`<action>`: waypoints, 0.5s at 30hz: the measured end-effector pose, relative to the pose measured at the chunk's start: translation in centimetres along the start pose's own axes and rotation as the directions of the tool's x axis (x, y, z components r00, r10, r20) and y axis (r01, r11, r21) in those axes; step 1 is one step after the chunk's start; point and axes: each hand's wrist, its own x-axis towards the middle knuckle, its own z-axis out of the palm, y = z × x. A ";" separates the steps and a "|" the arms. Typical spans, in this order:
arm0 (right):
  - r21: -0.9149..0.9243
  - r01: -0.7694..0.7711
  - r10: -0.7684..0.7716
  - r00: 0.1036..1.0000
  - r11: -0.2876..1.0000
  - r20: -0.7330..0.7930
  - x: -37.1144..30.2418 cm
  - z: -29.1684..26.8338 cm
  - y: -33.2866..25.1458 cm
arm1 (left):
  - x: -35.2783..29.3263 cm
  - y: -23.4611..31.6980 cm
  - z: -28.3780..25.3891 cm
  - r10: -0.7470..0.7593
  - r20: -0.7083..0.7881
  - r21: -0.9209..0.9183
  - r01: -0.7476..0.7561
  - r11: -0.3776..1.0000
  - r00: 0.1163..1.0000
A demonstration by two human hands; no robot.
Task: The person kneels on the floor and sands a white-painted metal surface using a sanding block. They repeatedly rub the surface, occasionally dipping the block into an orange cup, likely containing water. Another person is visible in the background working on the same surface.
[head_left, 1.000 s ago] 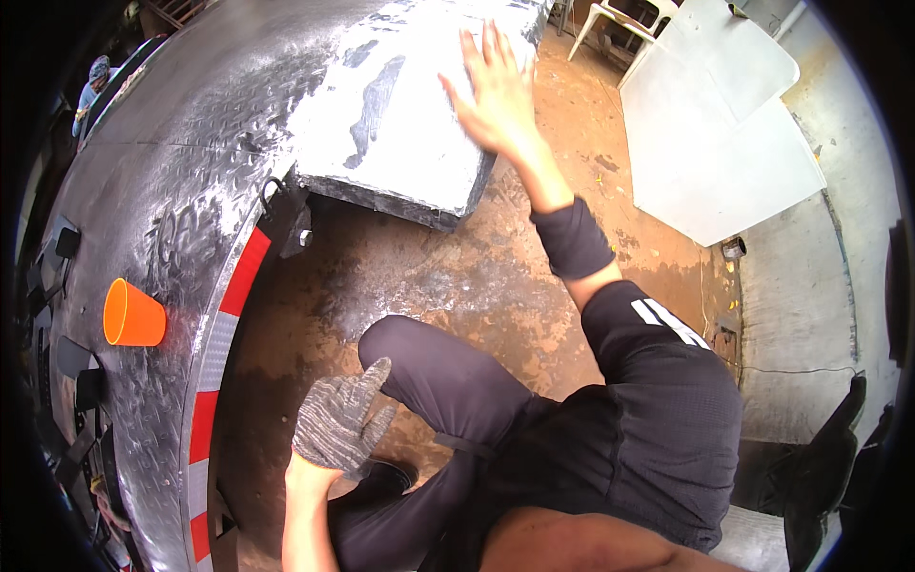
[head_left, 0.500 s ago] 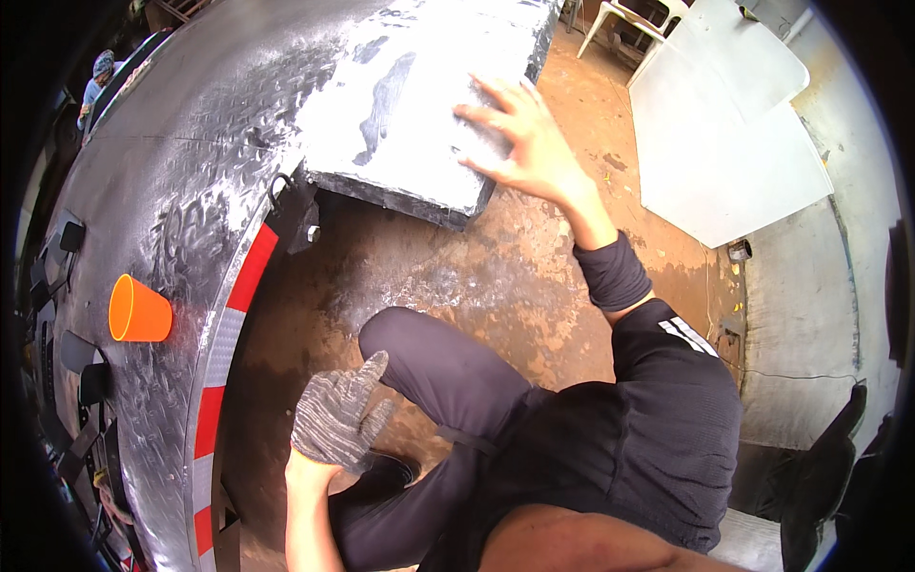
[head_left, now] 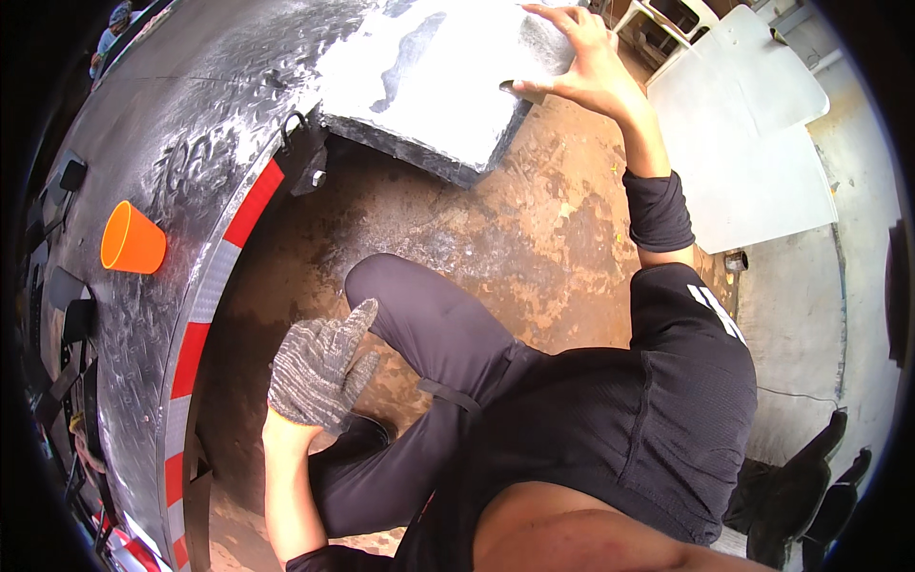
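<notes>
My right hand (head_left: 596, 67) is bare and reaches up to a black box-like block (head_left: 410, 153), whose top carries a white, smeared coating (head_left: 448, 86). Its fingers are spread over the block's right edge, thumb apart from them. A small brownish bit shows by the thumb tip; I cannot tell what it is. My left hand (head_left: 319, 372) wears a grey striped knit glove and hovers beside my bent knee. Its thumb stands away from the loosely bent fingers, and nothing shows in it.
An orange cup (head_left: 133, 238) stands on the dark tread-plate surface (head_left: 143, 315) at left, edged with a red and white reflective strip (head_left: 193, 348). White panels (head_left: 724, 143) lean against the right wall, near a white plastic chair (head_left: 667, 19). Another person (head_left: 116, 29) is at far upper left.
My right hand has moved up and right, to the block's edge. The view has shifted, so the block sits higher in it. My left hand keeps its pose by the knee.
</notes>
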 end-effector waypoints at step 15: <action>0.336 0.034 0.030 0.982 0.941 -0.185 1.0 3.5 0.2 | -0.8 -0.5 1.3 0.087 -0.087 0.185 -0.070 0.980 0.992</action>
